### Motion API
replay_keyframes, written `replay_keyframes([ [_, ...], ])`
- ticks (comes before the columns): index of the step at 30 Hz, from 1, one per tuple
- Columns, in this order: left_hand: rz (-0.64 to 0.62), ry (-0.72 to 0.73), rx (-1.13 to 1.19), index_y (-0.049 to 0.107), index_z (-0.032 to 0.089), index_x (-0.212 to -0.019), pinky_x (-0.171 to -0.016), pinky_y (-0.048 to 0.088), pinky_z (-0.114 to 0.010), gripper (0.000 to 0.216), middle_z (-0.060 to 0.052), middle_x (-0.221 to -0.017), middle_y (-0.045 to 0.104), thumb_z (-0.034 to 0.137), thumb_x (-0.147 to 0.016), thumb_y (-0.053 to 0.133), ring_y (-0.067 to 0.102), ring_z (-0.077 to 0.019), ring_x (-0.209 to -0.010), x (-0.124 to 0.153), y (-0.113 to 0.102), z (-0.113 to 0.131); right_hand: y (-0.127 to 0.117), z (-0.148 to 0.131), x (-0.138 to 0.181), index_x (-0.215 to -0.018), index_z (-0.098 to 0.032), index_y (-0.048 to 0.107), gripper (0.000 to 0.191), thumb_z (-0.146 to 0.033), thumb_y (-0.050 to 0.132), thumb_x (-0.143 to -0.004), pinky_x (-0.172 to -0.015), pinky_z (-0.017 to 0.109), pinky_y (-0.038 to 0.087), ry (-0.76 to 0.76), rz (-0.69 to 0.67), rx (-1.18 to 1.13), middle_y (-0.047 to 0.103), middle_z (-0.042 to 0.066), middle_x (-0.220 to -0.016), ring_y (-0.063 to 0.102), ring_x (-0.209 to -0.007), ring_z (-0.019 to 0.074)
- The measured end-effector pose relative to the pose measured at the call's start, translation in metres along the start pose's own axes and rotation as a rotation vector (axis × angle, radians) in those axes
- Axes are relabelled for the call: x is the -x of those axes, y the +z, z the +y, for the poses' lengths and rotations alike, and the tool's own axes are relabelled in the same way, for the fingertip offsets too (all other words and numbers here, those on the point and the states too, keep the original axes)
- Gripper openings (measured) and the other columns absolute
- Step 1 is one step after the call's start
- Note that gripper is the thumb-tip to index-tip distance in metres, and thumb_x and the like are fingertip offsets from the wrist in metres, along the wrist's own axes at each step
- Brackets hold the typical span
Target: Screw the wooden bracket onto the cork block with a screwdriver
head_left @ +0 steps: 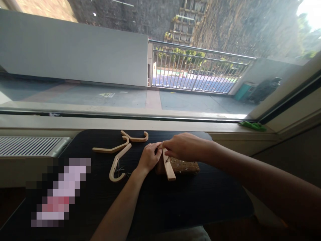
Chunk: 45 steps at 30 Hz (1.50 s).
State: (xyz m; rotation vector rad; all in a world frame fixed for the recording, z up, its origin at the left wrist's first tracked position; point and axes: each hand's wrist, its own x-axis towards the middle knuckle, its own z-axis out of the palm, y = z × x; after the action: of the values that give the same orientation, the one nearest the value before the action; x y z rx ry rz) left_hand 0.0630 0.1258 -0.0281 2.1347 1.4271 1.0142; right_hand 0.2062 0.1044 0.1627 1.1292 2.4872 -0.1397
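Note:
A pale wooden hook (169,170) lies across the top of a brown block (187,165) whose surface is flecked with small light spots. My left hand (150,156) is closed at the hook's far end, its thumb and fingers against the wood. From the right, my right hand (183,146) reaches over the block with curled fingers at the same end; what lies between its fingertips is hidden. A screw (167,159) stands up from the hook just below that hand. Left of my hands lies another wooden hook (114,167), with several loose screws (119,169) within its curve.
Two more wooden hooks, one at the back (135,139) and one further left (107,149), lie on the dark table (200,204). A blurred-out item (65,190) is at the left. Beyond are a radiator (32,146), a windowsill (175,125) and a green cloth (252,126).

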Motion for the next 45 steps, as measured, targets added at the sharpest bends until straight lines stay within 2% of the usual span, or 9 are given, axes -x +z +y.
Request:
replay_keyframes([
  [8, 0.016, -0.011, -0.013, 0.068, 0.020, -0.097, -0.098, 0.050, -0.042, 0.018, -0.007, -0.089, 0.074, 0.017, -0.089, 0.052, 0.068, -0.0241, -0.091, 0.000, 0.000, 0.001, 0.001, -0.004, 0.000, -0.109, -0.014, 0.056, 0.024, -0.024, 0.050, -0.088, -0.052, 0.029, 0.033, -0.024, 0.034, -0.053, 0.070, 0.011, -0.096, 0.066, -0.077, 0.0235],
  [16, 0.010, -0.008, -0.031, 0.068, 0.019, -0.095, -0.098, 0.051, -0.042, 0.017, -0.007, -0.089, 0.074, 0.017, -0.088, 0.053, 0.068, -0.0235, -0.090, 0.000, 0.000, 0.002, 0.005, 0.001, -0.001, -0.104, -0.011, 0.057, 0.013, -0.014, 0.050, -0.093, -0.062, 0.027, 0.039, -0.089, 0.084, -0.057, 0.066, 0.011, -0.098, 0.063, -0.082, 0.0191],
  [25, 0.012, 0.005, -0.021, 0.069, 0.020, -0.096, -0.099, 0.050, -0.042, 0.018, -0.007, -0.087, 0.074, 0.018, -0.090, 0.052, 0.069, -0.0234, -0.090, 0.000, 0.000, 0.001, 0.006, 0.000, -0.004, -0.107, -0.012, 0.057, 0.014, -0.020, 0.053, -0.096, -0.053, 0.026, 0.032, -0.024, 0.051, -0.049, 0.070, 0.010, -0.095, 0.065, -0.077, 0.0187],
  [39, 0.020, 0.010, -0.013, 0.069, 0.020, -0.095, -0.100, 0.050, -0.043, 0.018, -0.006, -0.086, 0.074, 0.018, -0.090, 0.051, 0.069, -0.0233, -0.091, 0.000, 0.000, 0.000, 0.016, 0.011, -0.011, -0.099, -0.015, 0.059, 0.011, -0.022, 0.051, -0.095, -0.055, 0.027, 0.030, -0.096, 0.113, -0.118, 0.068, 0.008, -0.091, 0.061, -0.075, 0.0181],
  [45, 0.022, 0.021, -0.011, 0.068, 0.020, -0.095, -0.095, 0.053, -0.041, 0.017, -0.007, -0.090, 0.074, 0.016, -0.089, 0.053, 0.069, -0.0231, -0.091, 0.000, 0.001, -0.001, 0.017, 0.019, -0.017, -0.093, -0.017, 0.058, 0.015, -0.026, 0.047, -0.096, -0.057, 0.027, 0.031, -0.121, 0.141, -0.147, 0.067, 0.007, -0.087, 0.056, -0.072, 0.0163],
])
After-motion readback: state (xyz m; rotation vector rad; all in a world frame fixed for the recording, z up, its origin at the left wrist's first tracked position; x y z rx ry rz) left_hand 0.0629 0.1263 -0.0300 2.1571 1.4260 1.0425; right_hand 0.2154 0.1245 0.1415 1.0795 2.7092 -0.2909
